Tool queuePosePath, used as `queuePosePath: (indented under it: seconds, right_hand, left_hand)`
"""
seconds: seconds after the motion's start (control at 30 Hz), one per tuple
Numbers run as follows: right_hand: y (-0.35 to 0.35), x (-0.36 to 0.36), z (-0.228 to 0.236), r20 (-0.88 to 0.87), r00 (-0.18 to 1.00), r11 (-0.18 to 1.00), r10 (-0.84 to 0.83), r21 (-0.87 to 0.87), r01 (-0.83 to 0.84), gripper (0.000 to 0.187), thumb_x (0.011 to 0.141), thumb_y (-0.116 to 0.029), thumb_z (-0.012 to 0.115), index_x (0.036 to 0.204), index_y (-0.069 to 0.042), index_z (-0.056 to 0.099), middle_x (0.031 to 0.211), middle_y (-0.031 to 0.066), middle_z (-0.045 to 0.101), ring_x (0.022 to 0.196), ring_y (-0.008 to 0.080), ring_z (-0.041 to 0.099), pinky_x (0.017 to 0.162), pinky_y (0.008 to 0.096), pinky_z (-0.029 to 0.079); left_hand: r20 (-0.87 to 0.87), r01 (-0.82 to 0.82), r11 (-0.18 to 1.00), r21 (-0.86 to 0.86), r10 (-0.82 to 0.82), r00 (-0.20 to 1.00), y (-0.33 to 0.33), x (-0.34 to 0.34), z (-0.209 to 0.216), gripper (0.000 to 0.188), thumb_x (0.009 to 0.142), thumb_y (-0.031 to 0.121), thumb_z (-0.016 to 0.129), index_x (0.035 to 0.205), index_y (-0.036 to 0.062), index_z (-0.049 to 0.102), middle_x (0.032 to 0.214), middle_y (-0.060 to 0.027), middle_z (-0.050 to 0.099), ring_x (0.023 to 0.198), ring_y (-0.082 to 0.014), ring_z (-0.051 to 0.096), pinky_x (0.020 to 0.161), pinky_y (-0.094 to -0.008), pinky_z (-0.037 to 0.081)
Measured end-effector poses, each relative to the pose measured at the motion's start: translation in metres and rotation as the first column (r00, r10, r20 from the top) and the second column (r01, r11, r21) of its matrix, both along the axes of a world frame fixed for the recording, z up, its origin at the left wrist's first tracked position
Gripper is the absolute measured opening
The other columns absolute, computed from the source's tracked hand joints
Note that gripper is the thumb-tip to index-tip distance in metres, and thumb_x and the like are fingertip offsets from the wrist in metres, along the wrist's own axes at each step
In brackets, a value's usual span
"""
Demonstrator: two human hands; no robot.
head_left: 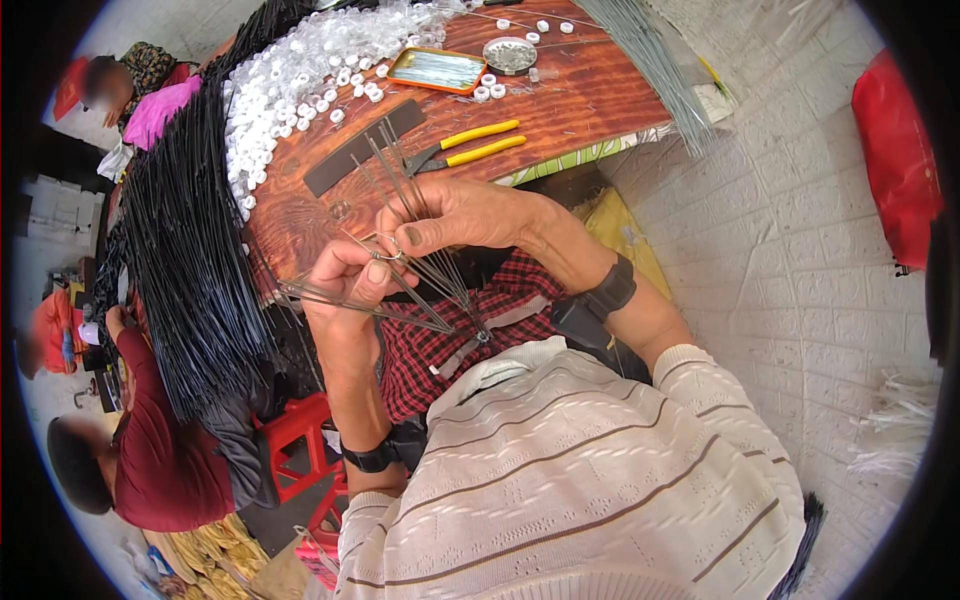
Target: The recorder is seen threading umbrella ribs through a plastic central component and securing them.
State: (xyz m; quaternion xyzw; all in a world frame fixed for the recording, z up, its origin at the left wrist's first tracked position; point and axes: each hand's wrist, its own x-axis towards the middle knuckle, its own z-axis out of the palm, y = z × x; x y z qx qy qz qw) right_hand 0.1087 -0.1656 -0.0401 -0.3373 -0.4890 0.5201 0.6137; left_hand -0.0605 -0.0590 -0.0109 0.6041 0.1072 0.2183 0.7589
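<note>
My left hand [343, 284] and my right hand [462, 214] meet above my lap, at the table's near edge. Between them are several thin metal ribs [440, 286] that look like umbrella ribs, some fanned out and some crossing my left palm. Fingers and thumb of the left hand are pinched on the ribs beside a small wire loop [391, 254]. The right thumb and fingers close on the same spot, with rib ends sticking up past them. Lower down, the ribs gather at a small dark hub [483, 336] over the red-and-black checked cloth [415, 362] on my lap.
Yellow-handled pliers [470, 142] and a dark flat bar [364, 148] lie on the wooden table [590, 85]. Beyond are a tin of pins [437, 70], a round dish [510, 56] and white plastic rings [290, 115]. Long black ribs [190, 250] hang left, near a person in maroon [170, 455].
</note>
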Motion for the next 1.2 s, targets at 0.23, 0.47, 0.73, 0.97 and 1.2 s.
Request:
queuePosePath:
  seconds: [0.23, 0.47, 0.73, 0.97, 1.2]
  right_hand:
    - [0.000, 0.002, -0.004, 0.063, 0.998, 1.000, -0.011, 0.024, 0.010, 0.042, 0.092, -0.046, 0.064, 0.093, -0.005, 0.062, 0.086, 0.0012, 0.062, 0.082, 0.0127, 0.058, 0.076, 0.0289, 0.046]
    - [-0.005, -0.005, 0.005, -0.003, 1.000, 0.999, -0.029, 0.030, 0.029, 0.040, 0.086, -0.043, 0.072, 0.093, -0.005, 0.064, 0.086, 0.0029, 0.064, 0.080, 0.0132, 0.061, 0.078, 0.0295, 0.047]
    - [-0.006, -0.008, 0.007, -0.114, 0.993, 1.000, -0.018, -0.014, 0.017, 0.040, 0.087, -0.043, 0.072, 0.097, -0.005, 0.068, 0.085, -0.0020, 0.062, 0.084, 0.0089, 0.055, 0.080, 0.0252, 0.042]
    - [-0.004, -0.008, 0.011, -0.100, 0.994, 0.999, 0.039, 0.022, -0.037, 0.037, 0.090, -0.042, 0.068, 0.094, -0.006, 0.068, 0.085, -0.0022, 0.062, 0.082, 0.0083, 0.054, 0.077, 0.0247, 0.042]
    - [0.000, -0.007, 0.004, -0.069, 0.997, 0.998, 0.027, 0.052, -0.024, 0.037, 0.090, -0.043, 0.068, 0.094, -0.006, 0.068, 0.084, -0.0036, 0.061, 0.080, 0.0068, 0.051, 0.074, 0.0235, 0.040]
  left_hand:
    - [0.002, 0.018, 1.000, 0.016, -0.018, 1.000, 0.001, 0.001, 0.002, 0.019, 0.088, 0.014, 0.070, 0.087, -0.0003, 0.057, 0.084, -0.0112, 0.066, 0.074, -0.0216, 0.069, 0.067, -0.0327, 0.059]
    - [0.068, 0.186, 0.983, 0.006, -0.186, 0.980, 0.021, 0.002, -0.003, 0.022, 0.090, 0.017, 0.069, 0.088, -0.0013, 0.057, 0.088, -0.0126, 0.065, 0.074, -0.0236, 0.069, 0.068, -0.0349, 0.060]
    - [0.018, 0.191, 0.978, 0.080, -0.193, 0.981, 0.020, 0.003, 0.002, 0.021, 0.088, 0.018, 0.067, 0.089, -0.0002, 0.057, 0.084, -0.0121, 0.064, 0.072, -0.0209, 0.067, 0.066, -0.0349, 0.061]
    - [0.047, 0.151, 0.977, 0.148, -0.160, 0.986, 0.018, 0.004, -0.002, 0.019, 0.090, 0.017, 0.066, 0.089, 0.0000, 0.057, 0.083, -0.0111, 0.064, 0.069, -0.0183, 0.066, 0.062, -0.0330, 0.061]
    - [0.052, 0.068, 0.988, 0.140, -0.075, 0.996, 0.014, 0.004, -0.003, 0.017, 0.091, 0.015, 0.063, 0.089, 0.0002, 0.056, 0.086, -0.0098, 0.062, 0.070, -0.0169, 0.065, 0.062, -0.0323, 0.060]
